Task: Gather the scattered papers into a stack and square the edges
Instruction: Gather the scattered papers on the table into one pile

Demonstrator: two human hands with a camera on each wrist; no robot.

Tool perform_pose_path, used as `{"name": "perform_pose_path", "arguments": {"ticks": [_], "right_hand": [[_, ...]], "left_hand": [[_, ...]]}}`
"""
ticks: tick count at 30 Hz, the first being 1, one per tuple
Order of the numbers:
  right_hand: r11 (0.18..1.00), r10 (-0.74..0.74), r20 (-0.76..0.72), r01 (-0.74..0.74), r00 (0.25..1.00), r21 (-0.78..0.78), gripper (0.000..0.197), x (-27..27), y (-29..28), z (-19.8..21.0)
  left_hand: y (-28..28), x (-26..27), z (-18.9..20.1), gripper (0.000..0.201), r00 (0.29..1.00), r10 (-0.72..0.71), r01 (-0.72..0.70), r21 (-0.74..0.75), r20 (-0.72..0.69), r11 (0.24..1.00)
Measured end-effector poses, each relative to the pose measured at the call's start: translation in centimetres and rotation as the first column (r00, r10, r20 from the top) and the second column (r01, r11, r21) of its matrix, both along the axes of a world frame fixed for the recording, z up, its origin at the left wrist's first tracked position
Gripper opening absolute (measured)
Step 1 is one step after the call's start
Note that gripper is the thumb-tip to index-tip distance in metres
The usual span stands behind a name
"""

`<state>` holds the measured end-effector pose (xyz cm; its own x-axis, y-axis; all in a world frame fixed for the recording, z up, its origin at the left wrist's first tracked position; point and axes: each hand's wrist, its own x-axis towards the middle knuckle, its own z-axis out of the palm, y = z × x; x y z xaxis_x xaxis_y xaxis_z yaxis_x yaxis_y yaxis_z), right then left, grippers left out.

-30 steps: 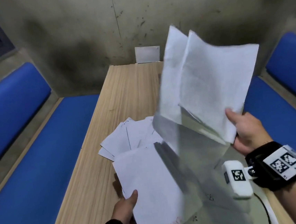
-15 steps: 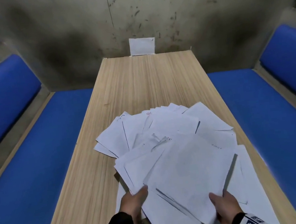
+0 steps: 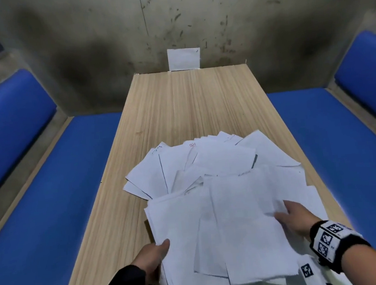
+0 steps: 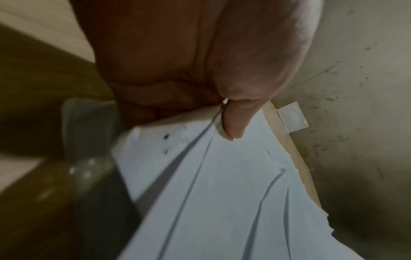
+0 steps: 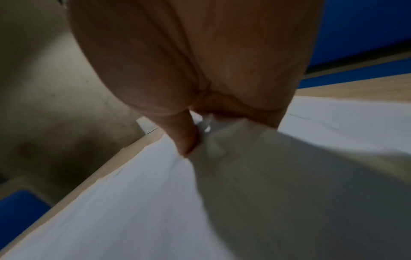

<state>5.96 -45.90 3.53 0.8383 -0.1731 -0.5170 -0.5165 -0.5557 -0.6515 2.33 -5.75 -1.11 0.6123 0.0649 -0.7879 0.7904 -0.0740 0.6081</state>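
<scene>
Several white paper sheets [image 3: 219, 169] lie fanned and overlapping across the near half of the wooden table [image 3: 190, 100]. The nearest sheets [image 3: 242, 240] form a loose, uneven pile between my hands. My left hand [image 3: 162, 246] grips the pile's left edge; the thumb [image 4: 233, 123] lies on top and the fingers are hidden under the sheets [image 4: 222, 193]. My right hand [image 3: 283, 211] rests on the pile's right side. There the thumb [image 5: 186, 140] pinches a bunched fold of paper [image 5: 222, 176].
Blue padded benches run along both sides, left [image 3: 57, 201] and right [image 3: 335, 151]. A stained concrete wall [image 3: 217, 24] closes the far end, with a small white card [image 3: 183, 59] standing against it. Some sheets reach the table's right edge [image 3: 320, 189].
My right hand held sheets high, brought them down onto the near pile, and has since slid forward along its right side. My left hand stays at the left edge.
</scene>
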Motion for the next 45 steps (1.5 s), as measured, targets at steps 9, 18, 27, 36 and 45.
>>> {"name": "perform_pose_path", "arguments": {"ticks": [9,18,27,36,45], "right_hand": [[0.953,0.290,-0.034,-0.292,0.957,-0.082,0.026,-0.8,10.0,-2.1],[0.967,-0.185,-0.087,0.165,0.979,-0.196,0.034,0.0,8.0,-3.9],[0.908,-0.331,-0.133,0.354,0.934,0.224,0.021,2.0,12.8,-4.9],[0.988,0.021,0.045,-0.014,0.999,-0.156,0.015,2.8,8.4,-2.2],[0.689,0.560,0.019,-0.453,0.828,-0.565,0.017,13.3,11.6,1.8]], "left_hand": [[-2.9,1.1,0.7,0.056,0.998,0.003,0.003,-0.115,0.055,0.993],[1.7,-0.2,0.8,0.027,0.964,0.210,-0.204,-0.054,0.161,0.977],[2.5,-1.2,1.6,0.020,0.961,0.178,-0.205,0.113,0.213,0.972],[4.4,-1.8,1.4,0.012,0.947,0.234,-0.277,0.188,0.220,0.942],[5.3,-1.7,1.7,0.023,0.980,0.051,-0.103,0.275,0.192,0.956]]}}
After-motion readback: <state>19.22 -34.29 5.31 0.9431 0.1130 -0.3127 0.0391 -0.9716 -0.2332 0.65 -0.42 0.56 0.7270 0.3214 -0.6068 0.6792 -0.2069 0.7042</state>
